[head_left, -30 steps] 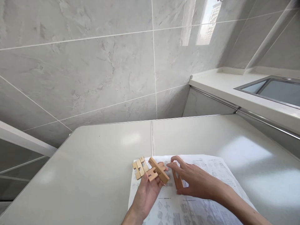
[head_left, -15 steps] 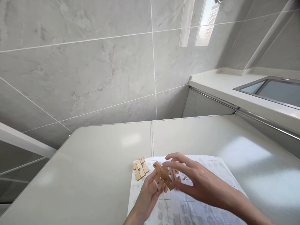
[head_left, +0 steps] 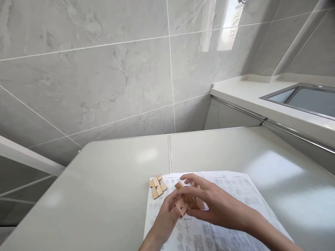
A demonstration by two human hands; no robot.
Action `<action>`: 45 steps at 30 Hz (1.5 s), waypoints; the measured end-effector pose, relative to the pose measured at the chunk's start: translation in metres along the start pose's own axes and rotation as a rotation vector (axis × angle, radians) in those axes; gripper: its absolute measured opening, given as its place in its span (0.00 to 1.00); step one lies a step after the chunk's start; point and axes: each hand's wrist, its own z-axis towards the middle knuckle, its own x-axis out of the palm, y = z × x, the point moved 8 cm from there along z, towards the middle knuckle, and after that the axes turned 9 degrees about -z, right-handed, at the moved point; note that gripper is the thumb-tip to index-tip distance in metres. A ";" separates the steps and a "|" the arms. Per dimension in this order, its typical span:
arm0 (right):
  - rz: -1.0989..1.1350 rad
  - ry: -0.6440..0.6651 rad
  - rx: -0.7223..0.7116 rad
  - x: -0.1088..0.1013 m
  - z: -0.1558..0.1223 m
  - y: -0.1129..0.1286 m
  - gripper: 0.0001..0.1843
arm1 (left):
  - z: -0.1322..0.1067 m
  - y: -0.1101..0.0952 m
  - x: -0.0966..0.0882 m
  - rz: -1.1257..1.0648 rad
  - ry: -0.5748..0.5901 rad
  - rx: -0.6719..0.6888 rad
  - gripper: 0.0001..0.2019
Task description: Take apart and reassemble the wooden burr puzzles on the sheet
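Note:
My left hand (head_left: 162,218) is closed around a notched wooden puzzle piece (head_left: 181,206) with a number like 5 on its end. Crossing it is a second wooden piece (head_left: 178,185) marked 2, and the two appear fitted together at their notches. My right hand (head_left: 220,204) comes over from the right, thumb below and fingers above, gripping the crossed pieces. Its fingers partly hide them. Another wooden piece (head_left: 200,203) shows behind the right hand, mostly covered. To the left, several loose notched pieces (head_left: 157,187) lie side by side on the sheet's corner.
Under the hands lies a white paper sheet (head_left: 172,240) printed with small diagrams, on a pale glossy table (head_left: 110,195) with a seam. Grey tiled wall (head_left: 104,80) rises behind. At right stands a white counter (head_left: 240,92) with an inset sink (head_left: 311,99).
My right hand's fingers have closed down over the crossed pieces, which have tilted and turned slightly. The left hand has shifted a little to the right. The loose pieces stay put.

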 end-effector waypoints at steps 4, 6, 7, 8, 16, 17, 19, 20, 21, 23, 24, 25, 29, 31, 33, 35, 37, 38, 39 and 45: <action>-0.046 0.003 0.026 0.002 0.001 -0.006 0.34 | -0.001 -0.001 0.001 -0.013 0.010 0.005 0.38; -0.065 0.007 0.034 0.003 0.002 -0.008 0.34 | -0.001 -0.002 0.001 -0.028 0.014 0.018 0.36; -0.072 0.009 0.036 0.003 0.003 -0.008 0.34 | -0.001 -0.002 0.001 -0.036 0.012 0.022 0.36; -0.080 0.008 0.040 0.004 0.003 -0.009 0.33 | -0.001 -0.002 0.000 -0.043 0.007 0.021 0.35; -0.125 -0.001 0.053 0.006 0.005 -0.015 0.30 | 0.002 0.001 0.001 -0.045 0.018 0.003 0.35; -0.122 -0.001 0.056 0.006 0.005 -0.015 0.30 | 0.002 0.000 0.003 -0.045 0.027 0.006 0.34; -0.126 -0.005 0.061 0.007 0.005 -0.016 0.30 | 0.002 -0.001 0.004 -0.048 0.035 0.010 0.33; -0.134 -0.007 0.064 0.007 0.005 -0.016 0.30 | 0.002 -0.001 0.003 -0.053 0.031 0.011 0.32; -0.146 -0.010 0.066 0.007 0.005 -0.016 0.30 | 0.002 0.000 0.002 -0.059 0.022 0.011 0.32; -0.166 -0.018 0.072 0.006 0.006 -0.016 0.31 | 0.001 0.001 -0.002 -0.068 -0.002 0.011 0.32; -0.170 -0.019 0.075 0.005 0.006 -0.015 0.31 | 0.001 0.002 -0.004 -0.071 -0.013 0.013 0.33; -0.170 -0.018 0.079 0.005 0.006 -0.014 0.32 | 0.001 0.002 -0.005 -0.070 -0.019 0.016 0.34; -0.166 0.000 0.105 0.004 0.007 -0.012 0.31 | 0.001 0.001 -0.002 -0.048 -0.011 0.016 0.37; -0.172 0.000 0.114 0.004 0.008 -0.011 0.30 | 0.002 0.001 0.000 -0.043 -0.005 0.013 0.38; -0.171 -0.005 0.118 0.004 0.008 -0.011 0.29 | 0.001 0.000 0.001 -0.041 -0.009 0.011 0.39; -0.160 -0.001 0.122 0.004 0.007 -0.011 0.30 | 0.001 0.001 -0.001 -0.030 -0.029 0.011 0.40; -0.149 0.017 0.133 0.004 0.006 -0.011 0.32 | -0.001 0.002 -0.004 -0.013 -0.056 0.012 0.41; -0.147 0.027 0.141 0.004 0.006 -0.010 0.33 | -0.001 0.003 -0.006 -0.005 -0.067 0.013 0.40; -0.145 0.036 0.149 0.004 0.006 -0.010 0.33 | -0.002 0.003 -0.007 -0.001 -0.077 0.017 0.40; -0.137 0.010 0.162 0.005 0.009 -0.003 0.29 | -0.001 0.002 -0.004 0.022 -0.085 0.042 0.41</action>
